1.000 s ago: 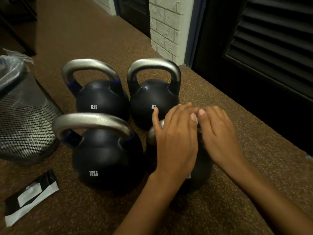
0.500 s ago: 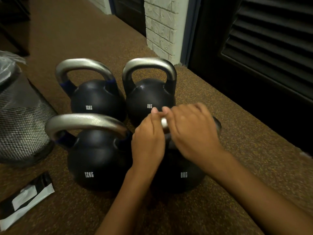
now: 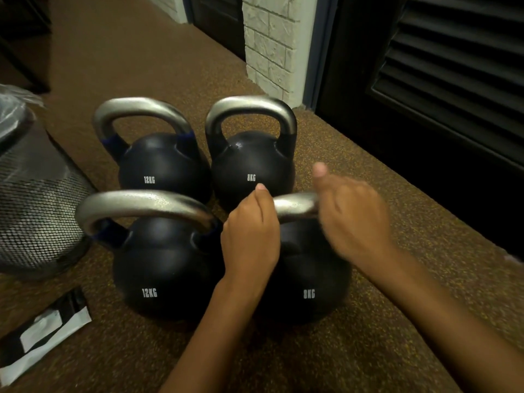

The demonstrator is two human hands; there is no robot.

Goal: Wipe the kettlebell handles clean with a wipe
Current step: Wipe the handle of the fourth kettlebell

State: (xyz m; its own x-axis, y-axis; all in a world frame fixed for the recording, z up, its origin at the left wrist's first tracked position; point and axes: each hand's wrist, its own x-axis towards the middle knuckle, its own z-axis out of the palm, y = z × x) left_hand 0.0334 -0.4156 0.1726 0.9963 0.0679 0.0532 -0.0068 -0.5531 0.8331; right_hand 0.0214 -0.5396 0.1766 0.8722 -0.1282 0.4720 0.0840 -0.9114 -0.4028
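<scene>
Speckled brown floor [image 3: 368, 350] carries four black kettlebells in two rows, set before a white brick pillar [image 3: 272, 43] and a dark louvred door [image 3: 453, 66]. Far row: the far 12KG bell [image 3: 161, 163] on the left and the far 8KG bell [image 3: 252, 163] on the right, just beside each other, both upright with bare metal handles. Near row: the near 12KG bell [image 3: 164, 273] on the left and the near 8KG bell [image 3: 312, 279] on the right, standing close together. The left hand [image 3: 251, 236] grips the left end of the near 8KG bell's handle [image 3: 295, 207], fingers wrapped over the bar and thumb tip showing above it. The right hand [image 3: 354, 219] lies over the right end of the same handle, smeared by motion blur, its thumb [image 3: 320, 170] raised. Whether its fingers close round the bar, or hold a wipe, cannot be told. A short stretch of bright metal shows between the two hands. A black mesh bin [image 3: 34, 211] with a clear liner stands to the left of the bells. A black-and-white packet [image 3: 42, 336] lies flat on the floor at lower left, apart from the bells.
</scene>
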